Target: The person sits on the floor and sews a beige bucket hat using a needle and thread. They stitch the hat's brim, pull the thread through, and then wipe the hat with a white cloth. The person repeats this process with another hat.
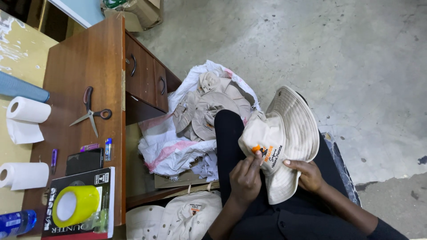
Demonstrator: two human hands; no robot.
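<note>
A beige wide-brimmed hat (pixel 289 129) with an embroidered patch on its front rests on my lap, over my black-clad knee. My left hand (pixel 246 177) pinches a small orange tool (pixel 256 149) against the hat's crown beside the patch. At the lower edge of the hat, my right hand (pixel 308 174) grips the brim with the thumb on top. Both forearms come in from the bottom of the view.
A white woven sack (pixel 178 146) on the concrete floor holds several more beige hats (pixel 209 106). Other hats (pixel 178 218) lie near my left elbow. The wooden desk (pixel 89 58) at left carries scissors (pixel 91 113), a phone (pixel 84 161), a yellow tape roll (pixel 74 205), and paper rolls (pixel 26 111).
</note>
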